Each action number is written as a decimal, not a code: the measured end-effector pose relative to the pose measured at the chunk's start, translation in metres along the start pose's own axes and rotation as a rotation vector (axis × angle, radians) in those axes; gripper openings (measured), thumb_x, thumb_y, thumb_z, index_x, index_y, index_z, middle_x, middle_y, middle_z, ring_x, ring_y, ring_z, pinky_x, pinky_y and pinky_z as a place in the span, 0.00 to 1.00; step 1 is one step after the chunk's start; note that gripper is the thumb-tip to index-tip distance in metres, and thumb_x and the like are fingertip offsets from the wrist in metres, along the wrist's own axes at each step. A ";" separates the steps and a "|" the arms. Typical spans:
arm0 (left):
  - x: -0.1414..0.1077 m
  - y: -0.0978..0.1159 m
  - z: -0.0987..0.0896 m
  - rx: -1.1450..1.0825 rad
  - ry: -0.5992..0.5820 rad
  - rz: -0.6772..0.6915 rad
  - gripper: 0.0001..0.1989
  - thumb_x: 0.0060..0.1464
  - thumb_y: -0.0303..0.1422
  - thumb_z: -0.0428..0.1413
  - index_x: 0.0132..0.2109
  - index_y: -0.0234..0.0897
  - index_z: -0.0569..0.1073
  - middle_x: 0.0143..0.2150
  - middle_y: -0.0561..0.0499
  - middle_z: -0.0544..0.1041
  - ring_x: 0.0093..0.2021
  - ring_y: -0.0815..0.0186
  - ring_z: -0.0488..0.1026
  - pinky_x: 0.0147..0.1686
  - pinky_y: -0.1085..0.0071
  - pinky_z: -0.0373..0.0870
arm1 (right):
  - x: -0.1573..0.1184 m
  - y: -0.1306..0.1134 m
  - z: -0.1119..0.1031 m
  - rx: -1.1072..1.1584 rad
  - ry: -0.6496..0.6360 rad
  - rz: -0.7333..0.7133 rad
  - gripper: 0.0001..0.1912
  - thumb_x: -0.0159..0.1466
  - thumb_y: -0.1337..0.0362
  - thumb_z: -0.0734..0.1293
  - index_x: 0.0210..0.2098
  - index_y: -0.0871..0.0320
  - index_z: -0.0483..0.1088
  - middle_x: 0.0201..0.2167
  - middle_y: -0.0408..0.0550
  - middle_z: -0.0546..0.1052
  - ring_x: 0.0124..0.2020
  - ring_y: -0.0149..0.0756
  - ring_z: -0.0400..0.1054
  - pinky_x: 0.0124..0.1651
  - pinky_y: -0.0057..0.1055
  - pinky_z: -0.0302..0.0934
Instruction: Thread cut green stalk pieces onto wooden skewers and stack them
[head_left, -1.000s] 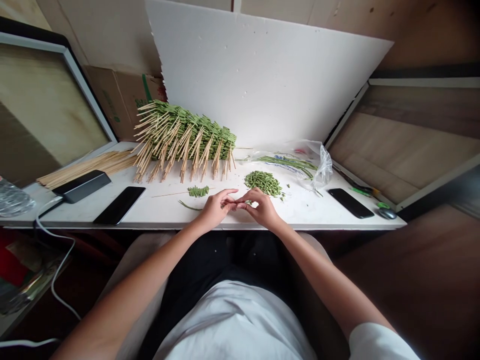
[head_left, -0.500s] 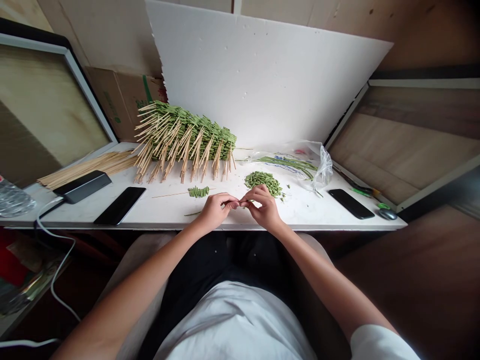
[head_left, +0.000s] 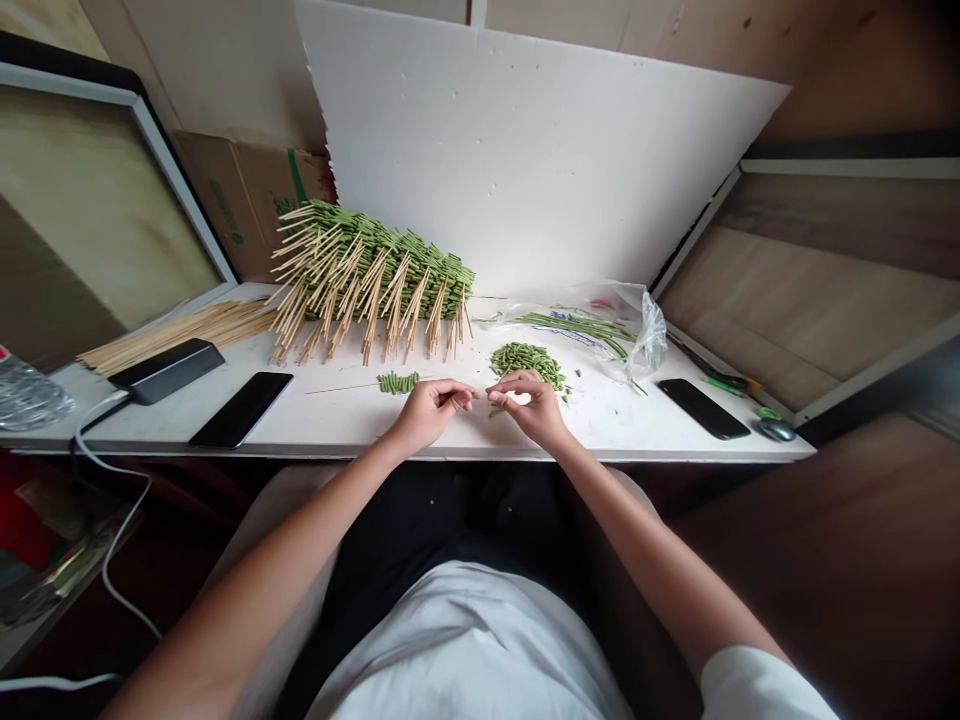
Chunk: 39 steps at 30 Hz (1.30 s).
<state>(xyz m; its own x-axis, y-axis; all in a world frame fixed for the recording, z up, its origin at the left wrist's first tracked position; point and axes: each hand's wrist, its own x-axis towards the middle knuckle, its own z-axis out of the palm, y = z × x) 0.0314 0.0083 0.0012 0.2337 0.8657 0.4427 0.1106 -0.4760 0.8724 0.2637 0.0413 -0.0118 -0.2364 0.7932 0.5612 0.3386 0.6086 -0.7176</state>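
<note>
My left hand (head_left: 429, 412) is closed in a loose pinch above the table, just right of a skewer (head_left: 341, 388) threaded with a short row of green stalk pieces (head_left: 398, 382). Anything between its fingertips is too small to make out. Facing it across a narrow gap, my right hand (head_left: 531, 408) has its thumb and fingers bent together. A bit of green shows by that thumb, but whether it is gripped or lies below is unclear. Behind the right hand is a heap of cut green stalk pieces (head_left: 529, 362), partly covered by the fingers.
A tall stack of filled skewers (head_left: 375, 265) stands at the back left, with bare bamboo sticks (head_left: 180, 335) beside it. Phones (head_left: 241, 410) (head_left: 703, 408) lie on either side. A plastic bag (head_left: 649, 335) with long green stalks (head_left: 581, 325) sits back right.
My hands have come apart; their fingertips were touching before. The left hand has shifted slightly up, and a gap now shows between the two.
</note>
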 end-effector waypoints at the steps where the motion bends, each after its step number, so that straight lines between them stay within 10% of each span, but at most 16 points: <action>1: 0.001 -0.001 -0.002 0.056 0.006 0.010 0.18 0.68 0.44 0.60 0.46 0.34 0.87 0.36 0.44 0.83 0.39 0.59 0.80 0.43 0.66 0.76 | 0.000 0.006 -0.001 -0.118 0.014 -0.005 0.16 0.66 0.45 0.76 0.37 0.49 0.86 0.36 0.52 0.83 0.48 0.51 0.72 0.58 0.54 0.65; 7: 0.001 -0.007 -0.004 0.241 0.011 0.023 0.15 0.70 0.38 0.57 0.50 0.36 0.86 0.45 0.42 0.85 0.42 0.59 0.81 0.45 0.65 0.76 | -0.003 0.033 -0.001 -0.429 -0.036 -0.088 0.13 0.69 0.50 0.75 0.37 0.50 0.88 0.37 0.54 0.82 0.47 0.52 0.68 0.55 0.53 0.65; 14: -0.005 -0.005 0.004 0.080 0.036 -0.055 0.18 0.65 0.34 0.63 0.59 0.32 0.81 0.39 0.44 0.87 0.34 0.60 0.83 0.43 0.63 0.81 | -0.001 -0.002 -0.004 -0.237 -0.122 -0.176 0.17 0.74 0.50 0.69 0.55 0.51 0.82 0.43 0.53 0.84 0.49 0.50 0.70 0.55 0.49 0.67; 30: -0.005 0.003 0.002 0.271 0.039 0.073 0.07 0.64 0.33 0.64 0.43 0.37 0.87 0.30 0.50 0.83 0.26 0.65 0.78 0.33 0.70 0.75 | -0.005 -0.033 0.003 -0.081 0.000 -0.318 0.08 0.71 0.54 0.74 0.43 0.49 0.84 0.36 0.50 0.82 0.43 0.47 0.71 0.50 0.47 0.68; 39: -0.008 0.003 0.013 -0.098 -0.092 0.078 0.17 0.66 0.40 0.62 0.35 0.32 0.84 0.31 0.44 0.83 0.26 0.67 0.76 0.28 0.72 0.75 | -0.009 -0.029 0.015 0.351 -0.018 -0.076 0.19 0.65 0.42 0.76 0.30 0.50 0.80 0.29 0.47 0.78 0.38 0.44 0.72 0.48 0.46 0.68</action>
<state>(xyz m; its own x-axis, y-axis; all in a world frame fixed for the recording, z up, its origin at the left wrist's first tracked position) 0.0425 -0.0016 -0.0026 0.3254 0.8070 0.4928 -0.0054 -0.5196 0.8544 0.2425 0.0168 -0.0024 -0.2660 0.7440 0.6129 -0.0135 0.6329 -0.7741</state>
